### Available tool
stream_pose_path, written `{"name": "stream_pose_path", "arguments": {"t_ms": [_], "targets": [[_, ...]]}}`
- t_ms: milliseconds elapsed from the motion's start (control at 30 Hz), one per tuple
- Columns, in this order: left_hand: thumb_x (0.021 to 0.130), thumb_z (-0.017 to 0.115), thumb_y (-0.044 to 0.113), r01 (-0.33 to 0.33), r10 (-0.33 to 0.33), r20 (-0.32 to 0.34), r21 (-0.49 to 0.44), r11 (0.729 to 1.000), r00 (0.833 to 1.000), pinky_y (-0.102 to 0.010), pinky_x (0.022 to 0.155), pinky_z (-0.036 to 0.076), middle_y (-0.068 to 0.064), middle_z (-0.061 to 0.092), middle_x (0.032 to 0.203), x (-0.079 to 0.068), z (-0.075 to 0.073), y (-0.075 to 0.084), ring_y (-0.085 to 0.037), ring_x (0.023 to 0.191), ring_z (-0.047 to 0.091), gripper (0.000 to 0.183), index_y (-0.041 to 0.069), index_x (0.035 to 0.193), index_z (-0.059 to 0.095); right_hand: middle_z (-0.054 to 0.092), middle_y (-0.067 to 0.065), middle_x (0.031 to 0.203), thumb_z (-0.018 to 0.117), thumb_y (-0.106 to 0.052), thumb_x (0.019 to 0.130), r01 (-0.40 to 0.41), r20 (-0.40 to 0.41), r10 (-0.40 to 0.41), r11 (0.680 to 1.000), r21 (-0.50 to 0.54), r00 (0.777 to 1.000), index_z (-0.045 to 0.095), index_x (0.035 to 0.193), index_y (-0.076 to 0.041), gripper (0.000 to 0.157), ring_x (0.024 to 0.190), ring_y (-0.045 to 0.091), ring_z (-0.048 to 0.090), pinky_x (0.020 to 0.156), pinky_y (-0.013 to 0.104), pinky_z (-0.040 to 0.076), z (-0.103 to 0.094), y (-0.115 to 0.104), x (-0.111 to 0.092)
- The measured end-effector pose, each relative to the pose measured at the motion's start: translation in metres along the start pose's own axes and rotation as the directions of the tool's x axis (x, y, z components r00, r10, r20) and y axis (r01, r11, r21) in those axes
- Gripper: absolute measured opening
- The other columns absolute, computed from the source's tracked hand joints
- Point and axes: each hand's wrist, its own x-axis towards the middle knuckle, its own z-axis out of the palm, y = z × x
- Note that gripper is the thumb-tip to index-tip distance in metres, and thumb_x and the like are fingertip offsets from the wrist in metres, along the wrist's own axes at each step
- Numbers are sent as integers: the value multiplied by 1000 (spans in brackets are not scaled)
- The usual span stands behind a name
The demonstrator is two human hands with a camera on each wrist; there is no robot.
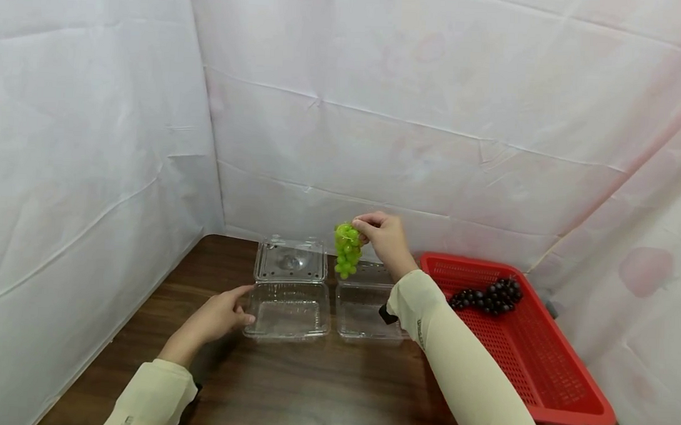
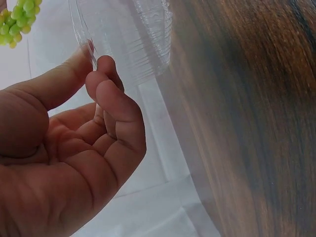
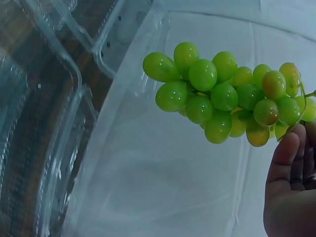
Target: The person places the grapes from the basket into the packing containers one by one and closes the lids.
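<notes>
From my right hand (image 1: pixel 387 239) hangs a bunch of green grapes (image 1: pixel 347 253), pinched at its stem end between thumb and fingers. It is held up in the air above the lid side of the clear containers. The right wrist view shows the glossy grapes (image 3: pixel 212 94) close up, with the fingertips at the stem. My left hand (image 1: pixel 215 317) is at the left side of an opened clear plastic clamshell container (image 1: pixel 285 334). In the left wrist view, its thumb and curled fingers pinch the thin plastic rim (image 2: pixel 83 29). No fruit shows inside that container.
A second opened clear container (image 1: pixel 364 334) stands just right of the first, partly behind my right forearm. Farther right is a red perforated basket (image 1: pixel 580 355) with dark grapes (image 1: pixel 498 297) in it. White sheeting (image 1: pixel 376 145) rises behind the wooden table (image 1: pixel 312 386).
</notes>
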Motion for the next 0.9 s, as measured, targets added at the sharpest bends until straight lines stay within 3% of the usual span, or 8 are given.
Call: {"name": "stream_pose_path", "arguments": {"t_ms": [167, 433, 667, 800, 900], "targets": [[92, 72, 15, -21, 21, 24, 17, 1000, 999, -32, 51, 42, -5, 57, 71, -1, -2, 1, -16, 54, 49, 71, -3, 151, 36, 65, 10, 92, 72, -22, 93, -1, 27, 1, 1000, 3, 1000, 78, 98, -9, 16, 77, 26, 64, 71, 38, 58, 16, -1, -7], [94, 71, 18, -13, 13, 20, 16, 1000, 1000, -34, 52, 43, -5, 56, 78, -7, -7, 3, -17, 57, 49, 77, 4, 156, 28, 66, 9, 95, 72, -23, 93, -8, 110, 4, 999, 38, 994, 79, 97, -9, 15, 78, 26, 64, 68, 35, 57, 42, -5, -8], [93, 71, 18, -18, 18, 36, 17, 1000, 999, -33, 53, 43, -5, 57, 76, -10, -6, 5, -17, 56, 50, 77, -1, 154, 28, 66, 7, 91, 72, -18, 93, -54, 149, 51, 998, 21, 988, 79, 96, -7, 13, 73, 27, 64, 59, 31, 54, 62, 3, -16], [94, 71, 18, -12, 11, 44, 24, 1000, 999, -33, 53, 43, -5, 57, 76, -11, -9, 1, -17, 57, 50, 77, -3, 154, 27, 65, 5, 90, 71, -18, 94, -31, 180, 41, 998, -60, 983, 78, 97, -8, 13, 75, 31, 64, 58, 31, 54, 76, 9, -21], [94, 70, 18, -1, 0, 55, 19, 1000, 998, -33, 54, 43, -5, 57, 76, -13, -10, -2, -17, 58, 50, 77, -4, 154, 27, 66, 1, 93, 70, -20, 94, 19, 207, 17, 985, -171, 978, 79, 96, -12, 12, 74, 24, 64, 59, 30, 54, 86, 11, -25]]}}
